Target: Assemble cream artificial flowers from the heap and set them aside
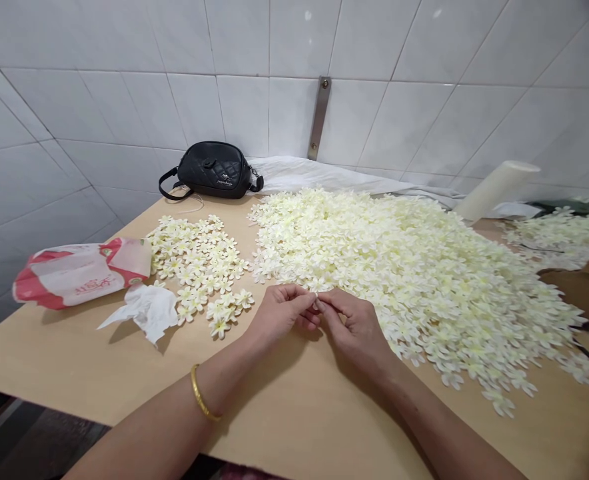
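My left hand [287,308] and my right hand [352,321] meet fingertip to fingertip above the table, in front of a big heap of pale yellow-white artificial flowers [399,253]. Both are closed in a pinch on a small white flower piece [316,296], mostly hidden by the fingers. To the left of my hands lies a smaller, thinner spread of the same flowers [199,260], their yellow centres showing. A gold bangle [199,393] circles my left wrist.
On the left lie a red-and-white tissue pack [84,273] and a crumpled tissue [149,308]. A black quilted bag [214,170] stands by the tiled wall. At the right are a white roll [497,190], more flowers [569,233] and something brown [584,293]. The wooden table [284,413] ends near my forearms.
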The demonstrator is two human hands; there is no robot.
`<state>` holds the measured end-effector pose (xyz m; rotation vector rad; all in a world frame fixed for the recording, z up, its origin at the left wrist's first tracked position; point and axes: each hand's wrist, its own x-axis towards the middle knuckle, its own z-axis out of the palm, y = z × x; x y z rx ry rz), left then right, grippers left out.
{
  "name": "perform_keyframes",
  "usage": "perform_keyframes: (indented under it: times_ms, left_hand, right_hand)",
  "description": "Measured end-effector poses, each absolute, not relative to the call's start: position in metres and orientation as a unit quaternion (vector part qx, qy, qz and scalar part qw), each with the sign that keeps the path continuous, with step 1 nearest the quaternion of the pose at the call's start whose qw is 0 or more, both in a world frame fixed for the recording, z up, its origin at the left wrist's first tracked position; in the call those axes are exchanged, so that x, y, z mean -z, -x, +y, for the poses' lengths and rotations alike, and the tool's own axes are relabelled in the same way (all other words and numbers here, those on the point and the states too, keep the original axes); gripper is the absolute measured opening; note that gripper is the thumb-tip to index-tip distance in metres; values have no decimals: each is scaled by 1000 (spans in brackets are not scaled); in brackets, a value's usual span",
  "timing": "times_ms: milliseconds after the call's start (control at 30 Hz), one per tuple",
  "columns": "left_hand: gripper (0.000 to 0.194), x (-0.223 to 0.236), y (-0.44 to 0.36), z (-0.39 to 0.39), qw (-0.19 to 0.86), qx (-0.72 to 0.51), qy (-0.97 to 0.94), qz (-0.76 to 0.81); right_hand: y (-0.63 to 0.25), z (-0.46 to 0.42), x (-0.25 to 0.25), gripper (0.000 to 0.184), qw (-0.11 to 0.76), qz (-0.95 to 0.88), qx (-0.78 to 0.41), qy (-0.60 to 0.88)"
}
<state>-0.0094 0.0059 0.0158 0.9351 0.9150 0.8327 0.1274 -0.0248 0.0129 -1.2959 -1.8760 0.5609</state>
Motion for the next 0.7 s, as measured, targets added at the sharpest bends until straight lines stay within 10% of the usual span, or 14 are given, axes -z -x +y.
perform_keyframes:
  times_ms: [700]
  left_hand:
    - [11,-14,4,2,658,-406,-465,431]
  right_hand:
    - [-129,-23,-13,20,428,-671,-189,575]
